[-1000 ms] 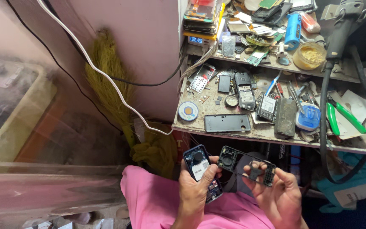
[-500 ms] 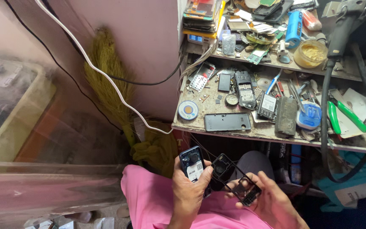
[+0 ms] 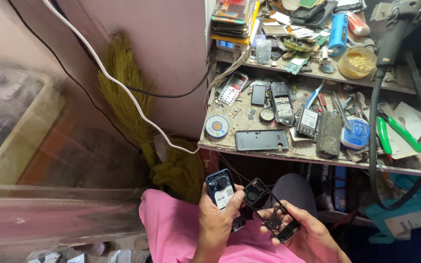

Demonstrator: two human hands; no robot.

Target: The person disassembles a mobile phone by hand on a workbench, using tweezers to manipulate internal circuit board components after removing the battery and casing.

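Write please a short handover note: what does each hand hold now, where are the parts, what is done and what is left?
Left hand: holds the opened phone body, inner side up.
Right hand: holds the black phone frame, apart from the body.
Workbench ahead carries a grey back cover and many loose parts.
Done: frame is off.
Left: both pieces remain in hand, not set down.

View: 1 head-worn camera, looking steeply down and forward from above the seated person's lap.
Near field: left hand (image 3: 219,214) and right hand (image 3: 302,233) at 6 o'clock, close to the lens.
Far field: cluttered workbench (image 3: 269,148) at 1 o'clock, pink wall (image 3: 171,58) at 12 o'clock, both farther off.
Shared view: none; 1 view only.
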